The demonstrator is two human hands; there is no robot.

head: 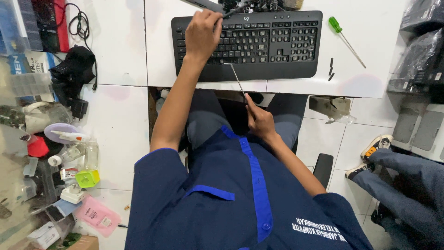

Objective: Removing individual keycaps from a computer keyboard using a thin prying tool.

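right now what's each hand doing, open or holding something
Left hand: resting on the top left of the black keyboard, fingers curled; whether it grips anything cannot be told.
Right hand: closed on a thin screwdriver whose tip points at the keyboard.

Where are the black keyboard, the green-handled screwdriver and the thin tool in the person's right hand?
black keyboard (273, 44): head view, on its keys.
green-handled screwdriver (335, 24): head view, on the green handle.
thin tool (237, 80): head view, on its metal shaft.

One keyboard (247, 45), two screwdrivers (344, 38), two hands (202, 34).
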